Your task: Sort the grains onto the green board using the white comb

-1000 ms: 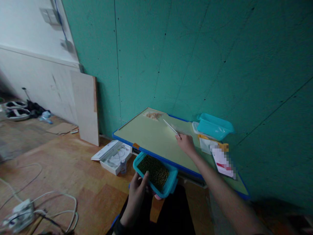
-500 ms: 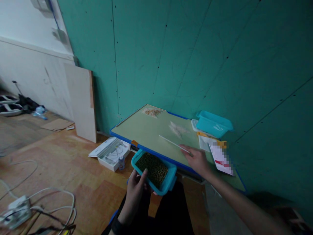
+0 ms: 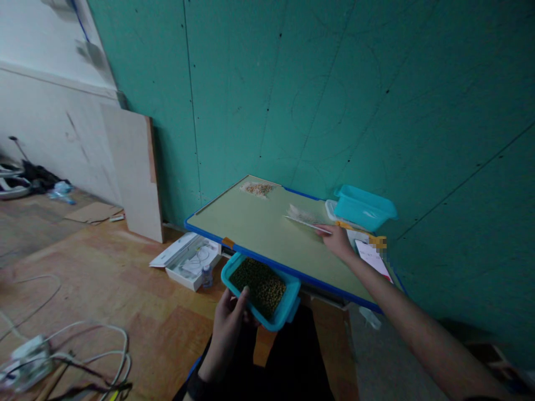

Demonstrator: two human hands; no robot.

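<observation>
My left hand (image 3: 229,317) grips the near left side of a turquoise plastic container (image 3: 289,313), thumb over the rim. Inside it lie small dark green beans (image 3: 254,277) and larger tan beans (image 3: 273,294). The container is held just off the table's front edge. Over the tabletop, my right hand (image 3: 335,240) is closed on a thin white flat strip (image 3: 306,223), seen almost edge-on; its exact kind is unclear. Just behind the strip lies a whitish, see-through patch (image 3: 300,211), too blurred to identify. A pile of pale beans or grains (image 3: 257,189) rests at the table's far left.
The blue-edged table (image 3: 246,225) stands against a green wall. At its right are another turquoise container (image 3: 364,207), a white lid (image 3: 330,209) and a phone-like panel (image 3: 373,259). An opened white box (image 3: 188,267), cables (image 3: 96,323) and a leaning board (image 3: 136,172) occupy the floor.
My right hand has moved forward and slightly right with the white strip, bringing it up against the whitish patch. My left hand still holds the container in nearly the same place.
</observation>
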